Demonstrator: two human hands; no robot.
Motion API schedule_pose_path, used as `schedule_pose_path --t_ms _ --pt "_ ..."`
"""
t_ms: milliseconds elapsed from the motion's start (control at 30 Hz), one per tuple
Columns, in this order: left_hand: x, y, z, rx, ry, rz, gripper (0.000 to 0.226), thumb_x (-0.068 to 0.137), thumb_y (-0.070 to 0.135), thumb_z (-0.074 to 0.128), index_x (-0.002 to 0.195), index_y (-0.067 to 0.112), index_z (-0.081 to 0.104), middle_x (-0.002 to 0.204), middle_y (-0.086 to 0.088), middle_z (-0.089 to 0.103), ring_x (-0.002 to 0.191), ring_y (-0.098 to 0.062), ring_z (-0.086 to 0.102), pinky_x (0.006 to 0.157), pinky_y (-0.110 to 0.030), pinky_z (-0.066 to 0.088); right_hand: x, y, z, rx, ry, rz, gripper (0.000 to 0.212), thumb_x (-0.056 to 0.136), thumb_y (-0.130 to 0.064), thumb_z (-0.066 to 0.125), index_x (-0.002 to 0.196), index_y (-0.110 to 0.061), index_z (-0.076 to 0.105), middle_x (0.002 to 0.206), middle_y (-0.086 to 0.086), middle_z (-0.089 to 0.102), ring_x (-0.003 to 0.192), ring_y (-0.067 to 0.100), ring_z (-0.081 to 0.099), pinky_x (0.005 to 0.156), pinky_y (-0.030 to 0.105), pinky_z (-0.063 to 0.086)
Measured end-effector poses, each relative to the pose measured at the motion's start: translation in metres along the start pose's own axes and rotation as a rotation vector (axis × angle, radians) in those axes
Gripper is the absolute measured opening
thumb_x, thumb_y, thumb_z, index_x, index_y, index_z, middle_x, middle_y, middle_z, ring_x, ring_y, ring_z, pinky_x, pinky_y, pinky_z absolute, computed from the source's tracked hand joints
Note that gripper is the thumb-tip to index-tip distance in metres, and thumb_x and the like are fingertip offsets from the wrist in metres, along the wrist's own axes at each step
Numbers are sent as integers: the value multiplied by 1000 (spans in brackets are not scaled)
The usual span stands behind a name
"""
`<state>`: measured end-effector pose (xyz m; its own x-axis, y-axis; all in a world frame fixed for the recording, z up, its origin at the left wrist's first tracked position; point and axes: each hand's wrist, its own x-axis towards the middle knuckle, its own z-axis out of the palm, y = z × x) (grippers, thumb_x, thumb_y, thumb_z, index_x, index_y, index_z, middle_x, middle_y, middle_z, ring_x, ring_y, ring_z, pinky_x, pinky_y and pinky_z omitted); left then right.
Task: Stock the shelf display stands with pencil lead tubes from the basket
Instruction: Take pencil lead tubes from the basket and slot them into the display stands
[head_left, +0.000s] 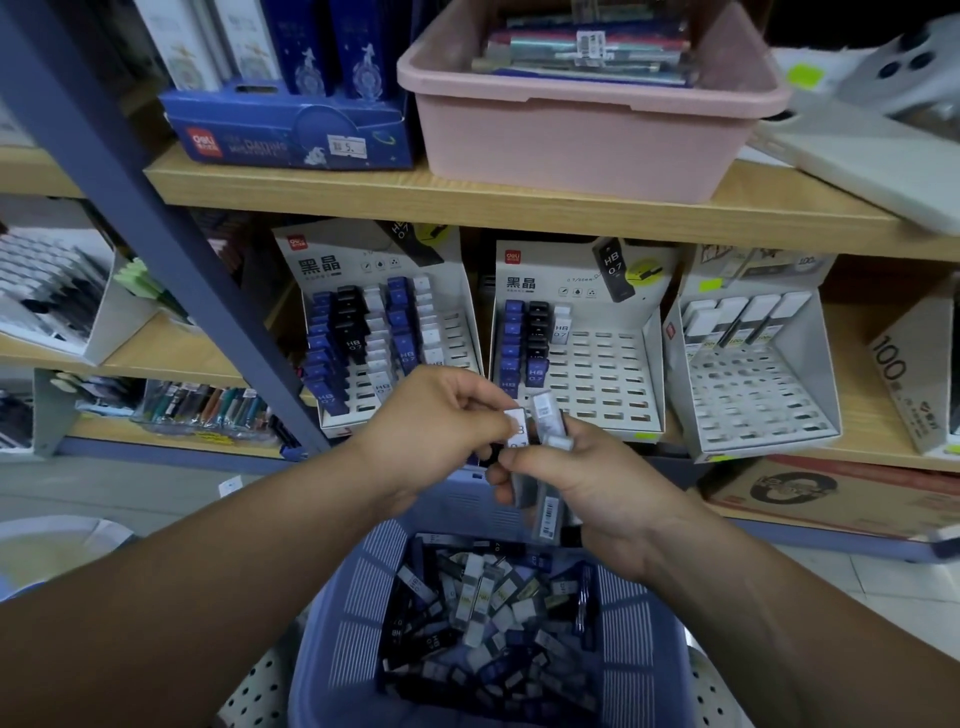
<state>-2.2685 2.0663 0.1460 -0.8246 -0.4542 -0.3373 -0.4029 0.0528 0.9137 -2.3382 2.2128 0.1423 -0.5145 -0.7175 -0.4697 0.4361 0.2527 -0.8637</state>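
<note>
A wooden shelf (519, 202) with a grey-blue upright is seen across the whole view. On its upper board a pink tub (571, 140) with flat packets inside is placed. In the foreground, below the hands, a blue slotted basket (353, 597) is seen, and many loose lead tubes (483, 613) are heaped in it. On the middle board three white display stands are set side by side: the left stand (332, 249) is filled in most columns with blue, black and white tubes, the middle stand (597, 374) is filled only in its three left columns, and the right stand (753, 395) carries one row at the back. Above the basket and in front of the stands, both hands are held close together. The right hand (608, 483) is closed around a bundle of tubes (548, 415), which are held nearly upright, with ends sticking out above and below the fingers. The left hand (436, 431) is curled, and a white-capped tube (517, 423), just beside this bundle, is pinched between its thumb and fingers.
</note>
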Motion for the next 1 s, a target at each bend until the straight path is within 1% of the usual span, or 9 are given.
schedule_pose_path --t_ms 133,267,367,467,600,733,833,900,1000 --pt "2 7 9 -91 -33 -40 10 88 3 67 95 6 75 68 -10 69 61 -15 62 56 -24 47 -5 -2 -14 56 72 41 12 91 -13 69 103 -12 69 90 6 78 76 14 73 70 31 49" --pt "6 15 20 -197 -19 -22 12 91 1 66 102 1 71 80 -11 73 68 -13 67 60 -24 53 -9 -3 -32 152 138 46 30 89 -20 73 115 -7 66 94 7 78 73 14 73 81 37 50" --pt "9 19 28 -244 93 27 11 89 -2 68 98 2 71 79 -13 74 69 -17 69 63 -24 57 -14 -2 -49 199 148 57 14 88 -18 75 98 -14 66 90 8 78 67 13 71 76 34 48" --pt "14 19 32 -206 226 80 14 87 -4 70 99 3 72 82 -16 75 72 -20 72 70 -28 60 -16 1 -66 202 170 57 14 89 -17 75 85 -19 62 84 7 76 61 13 65 66 32 44" --pt "27 18 31 2 349 175 16 85 -1 73 94 12 72 82 -10 76 79 -25 74 77 -31 60 -21 2 -86 211 177 54 15 90 -17 74 83 -20 61 81 5 74 61 13 61 70 35 43" --pt "52 27 33 276 421 282 14 84 12 78 89 25 73 87 4 74 81 -12 72 79 -26 58 -27 3 -100 222 188 42 14 90 -17 73 82 -19 62 80 5 73 64 15 59 76 38 43" --pt "75 37 44 486 421 398 11 87 14 75 92 23 75 85 12 70 75 -6 66 74 -17 52 -30 4 -109 208 186 52 12 90 -18 73 84 -19 62 82 4 74 65 13 60 73 35 44" --pt "90 39 51 667 416 479 11 88 13 73 97 18 77 89 8 72 78 -8 64 75 -19 50 -32 5 -114 220 189 59 12 90 -18 73 87 -19 62 82 4 74 63 12 60 69 33 45" --pt "108 37 55 831 379 491 12 88 13 71 97 18 77 96 3 75 84 -14 66 75 -21 49 -35 3 -120 245 198 56 12 90 -17 73 86 -19 63 80 3 74 61 11 59 68 32 47"
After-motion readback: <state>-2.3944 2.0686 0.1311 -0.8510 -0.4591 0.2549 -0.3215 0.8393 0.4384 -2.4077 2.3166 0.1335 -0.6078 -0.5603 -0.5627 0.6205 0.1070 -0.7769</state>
